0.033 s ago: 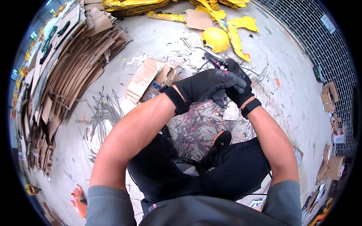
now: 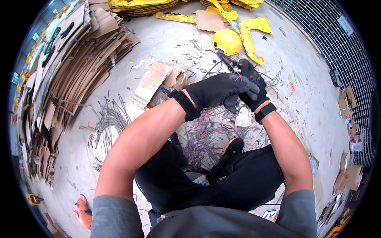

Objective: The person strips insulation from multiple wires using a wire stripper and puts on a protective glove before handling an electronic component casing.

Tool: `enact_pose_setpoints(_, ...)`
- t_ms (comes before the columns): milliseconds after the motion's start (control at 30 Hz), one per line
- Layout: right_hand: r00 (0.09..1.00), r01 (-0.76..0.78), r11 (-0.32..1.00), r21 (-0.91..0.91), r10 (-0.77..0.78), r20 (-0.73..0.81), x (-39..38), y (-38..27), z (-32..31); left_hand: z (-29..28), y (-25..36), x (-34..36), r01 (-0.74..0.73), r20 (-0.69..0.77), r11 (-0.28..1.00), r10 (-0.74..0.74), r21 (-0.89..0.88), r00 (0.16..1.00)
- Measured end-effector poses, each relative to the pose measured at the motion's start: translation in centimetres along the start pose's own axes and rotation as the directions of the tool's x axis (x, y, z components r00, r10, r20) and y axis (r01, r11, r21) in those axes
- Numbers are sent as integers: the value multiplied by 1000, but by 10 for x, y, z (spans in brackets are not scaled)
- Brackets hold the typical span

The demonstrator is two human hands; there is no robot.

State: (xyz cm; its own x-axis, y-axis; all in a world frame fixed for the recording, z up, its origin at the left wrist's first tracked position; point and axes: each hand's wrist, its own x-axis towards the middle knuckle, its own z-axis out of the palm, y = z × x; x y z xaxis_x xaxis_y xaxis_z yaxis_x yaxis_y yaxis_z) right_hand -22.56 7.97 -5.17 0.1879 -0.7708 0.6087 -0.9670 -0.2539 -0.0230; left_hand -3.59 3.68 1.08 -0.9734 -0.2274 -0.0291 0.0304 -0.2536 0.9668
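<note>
At far left a tall, slumping stack of flattened cardboard (image 2: pixel 91 59) takes up the floor (image 2: pixel 285 51), with dark green pieces (image 2: pixel 50 47) lying on top. Below it, near the left sleeve, is an orange object (image 2: pixel 82 212). Next come loose grey cables (image 2: pixel 107 123), spread just beside the left forearm. A torn, tilted carton (image 2: pixel 152 83) follows; a blue piece (image 2: pixel 163 90) and something clear (image 2: pixel 160 100) show at its open end, though whether they lie inside or against it I cannot tell.

In the middle, cut cable scraps (image 2: pixel 202 135), grey with some pink, litter the floor between the feet. Above them the black-gloved left hand (image 2: pixel 226 88) reaches across, fingers partly curled, overlapping the right. A thin red wire (image 2: pixel 235 70) runs up from its fingers beside a dark, long piece (image 2: pixel 225 59); the grip itself is hidden. Just beyond sits a yellow dome (image 2: pixel 227 42), among yellow plastic parts (image 2: pixel 249 41).

The gloved right hand (image 2: pixel 253 85) is bent beneath the left, next to the dark piece; how far it is closed I cannot tell.

At far right, a dark basket (image 2: pixel 335 78) and open cartons (image 2: pixel 347 103) line the brick wall (image 2: pixel 345 51); their contents are too small to make out.
</note>
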Motion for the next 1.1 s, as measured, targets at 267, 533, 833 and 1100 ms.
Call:
enact_pose_setpoints(267,893,-440,889,-126,448,44,25,25,-37,-58,-10,-15,-269,-365,934,342,236,866)
enact_pose_setpoints(533,821,-382,860,-338,483,303,-8,39,-15,-26,88,-26,-762,-365,589,670,-268,646)
enact_pose_setpoints(833,916,-378,915,-138,392,89,33,9,-32,-127,-12,-38,309,-220,-179,392,934,893)
enact_pose_setpoints(1100,929,-224,972,-64,233,286,6,1,-17,-21,38,-12,-196,-136,413,649,890,748)
